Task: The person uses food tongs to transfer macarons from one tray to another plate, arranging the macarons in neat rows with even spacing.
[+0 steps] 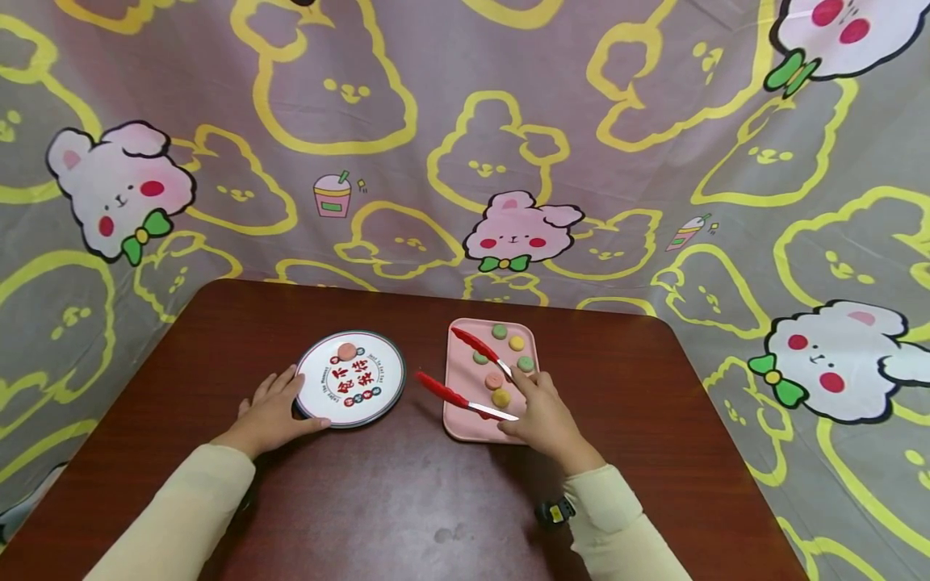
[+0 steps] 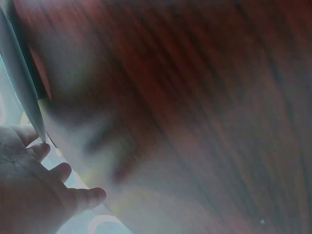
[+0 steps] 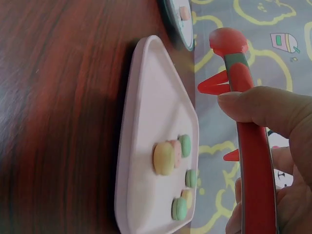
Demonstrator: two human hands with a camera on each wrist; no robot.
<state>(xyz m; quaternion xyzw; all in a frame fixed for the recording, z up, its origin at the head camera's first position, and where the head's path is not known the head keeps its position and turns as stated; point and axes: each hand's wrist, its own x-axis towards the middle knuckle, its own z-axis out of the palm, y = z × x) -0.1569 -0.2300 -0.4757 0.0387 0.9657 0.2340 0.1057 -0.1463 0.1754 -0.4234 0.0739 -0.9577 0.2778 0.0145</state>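
"Tongs in red and shiny metal (image 1: 445, 391): where are they?"

"Above the pink rectangular tray (image 1: 465, 428), arms spread apart. In the head view one red tip overlaps the tray, while the other shows just left of its edge."

"And the right grip (image 1: 545, 421)?"

"Wrapped round the tongs, thumb pressed along one red arm."

"What lies on the tray?"

"Six small, round macarons (image 1: 500, 398): three green, two yellow, one pink."

"The left grip (image 1: 270, 411)?"

"Holding nothing clenched; its fingers are spread against the side of a round white plate with a dark rim (image 1: 388, 387), thumb at the near edge."

"Anything on that plate?"

"One pink macaron (image 1: 347, 352), near the far side, beside red printed characters."

"And farther out?"

"Both plate and tray sit on a reddish-brown wooden counter (image 1: 421, 500); behind it hangs grey cloth with yellow outlines (image 1: 407, 186) and cartoon rabbits."
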